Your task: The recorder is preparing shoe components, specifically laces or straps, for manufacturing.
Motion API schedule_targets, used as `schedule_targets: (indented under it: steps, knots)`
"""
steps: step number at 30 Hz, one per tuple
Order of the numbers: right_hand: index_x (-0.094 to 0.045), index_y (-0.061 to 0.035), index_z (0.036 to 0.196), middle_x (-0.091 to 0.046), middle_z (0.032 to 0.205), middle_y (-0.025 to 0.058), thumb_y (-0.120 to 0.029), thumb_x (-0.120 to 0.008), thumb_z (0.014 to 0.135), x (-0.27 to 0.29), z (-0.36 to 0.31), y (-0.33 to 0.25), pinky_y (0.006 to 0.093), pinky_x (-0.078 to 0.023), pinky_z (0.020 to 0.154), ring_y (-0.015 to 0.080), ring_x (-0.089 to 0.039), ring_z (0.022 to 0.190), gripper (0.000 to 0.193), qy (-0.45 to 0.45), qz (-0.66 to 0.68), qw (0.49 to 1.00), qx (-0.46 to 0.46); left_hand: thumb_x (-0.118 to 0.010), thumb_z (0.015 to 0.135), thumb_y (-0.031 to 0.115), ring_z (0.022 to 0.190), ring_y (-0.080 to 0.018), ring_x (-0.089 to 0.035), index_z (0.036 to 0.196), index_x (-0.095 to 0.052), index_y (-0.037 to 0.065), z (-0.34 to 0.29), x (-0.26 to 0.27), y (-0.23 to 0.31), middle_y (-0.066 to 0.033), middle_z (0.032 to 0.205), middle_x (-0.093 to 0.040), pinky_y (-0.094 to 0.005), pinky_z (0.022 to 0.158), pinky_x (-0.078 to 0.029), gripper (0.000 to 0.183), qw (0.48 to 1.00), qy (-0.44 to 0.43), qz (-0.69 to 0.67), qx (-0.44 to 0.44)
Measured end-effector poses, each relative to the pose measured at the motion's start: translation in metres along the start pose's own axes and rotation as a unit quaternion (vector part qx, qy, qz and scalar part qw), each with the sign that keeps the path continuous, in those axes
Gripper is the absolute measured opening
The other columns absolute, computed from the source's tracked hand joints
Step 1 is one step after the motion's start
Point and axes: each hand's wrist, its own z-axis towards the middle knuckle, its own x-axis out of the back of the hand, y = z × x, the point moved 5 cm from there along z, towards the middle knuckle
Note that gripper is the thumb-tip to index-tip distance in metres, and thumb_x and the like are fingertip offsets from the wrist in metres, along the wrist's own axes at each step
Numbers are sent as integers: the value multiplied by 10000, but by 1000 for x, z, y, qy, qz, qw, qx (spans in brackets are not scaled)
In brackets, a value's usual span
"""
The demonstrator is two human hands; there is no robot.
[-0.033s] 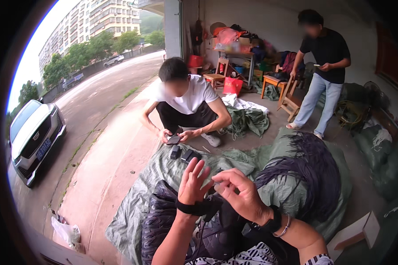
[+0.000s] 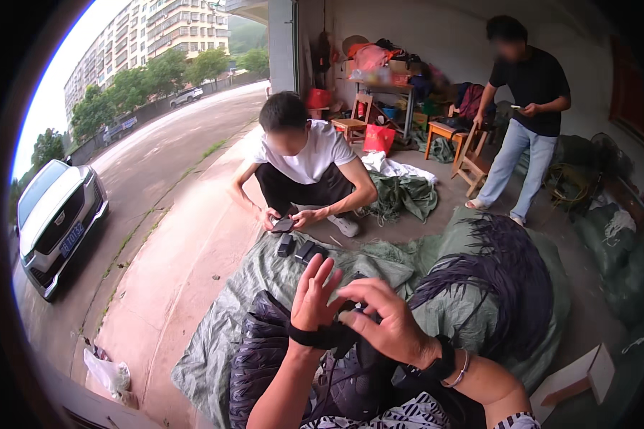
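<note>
My left hand [image 2: 313, 304] is raised palm inward, its fingers stretched up, with a black strap [image 2: 315, 336] round the wrist. Close beside it, my right hand [image 2: 392, 325] has bent fingers, the thumb apart from the index finger and near the left strap. I see nothing held in it. A black wristband [image 2: 442, 359] and a silver bangle [image 2: 464, 368] sit on my right wrist. Below lie stacked dark purple patterned pieces [image 2: 254, 357] on a grey-green woven sheet [image 2: 207, 350]. A heap of long dark purple strips [image 2: 508, 279] spreads over the sheet at right.
A crouching person [image 2: 308, 157] in white holds a dark flat object [image 2: 283, 225] by small black boxes [image 2: 306, 250]. Another person [image 2: 526, 93] stands with one hand on a wooden chair [image 2: 472, 164]. A white angled board [image 2: 587, 375] lies near right. A white car [image 2: 61, 214] is outside.
My right thumb has dropped slightly toward the strap on my left wrist, and its gap from the index finger is wider. The view has shifted a little.
</note>
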Motion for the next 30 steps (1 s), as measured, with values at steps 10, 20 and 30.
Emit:
schedule_targets:
  steps: [10,20,30]
  knots:
    - [-635,-45,889,-588,872,52,-110,-673,791,-49,-27,17,348,-418,803,248,-523,882,123,-248,23,968,39,-552,924,209,1332,-233,-312,1451,-248,152,4,11,-4,-102,1455,-305,-438,1031,-326,611,996,48,35,-67]
    - [-620,-35,865,-584,812,65,-132,-657,823,-44,-19,30,338,-419,764,244,-544,825,112,-151,-8,988,17,-520,930,211,974,-179,-604,1290,-469,97,20,24,-3,-86,1178,-586,-352,887,-481,381,988,111,-104,34]
    - [-619,-46,918,-565,897,78,-124,-662,803,-53,-30,34,353,-428,790,276,-529,864,146,-191,-72,977,58,-471,975,270,801,-143,-622,1171,-543,33,25,10,13,-88,974,-639,-283,695,-530,315,943,84,274,-170]
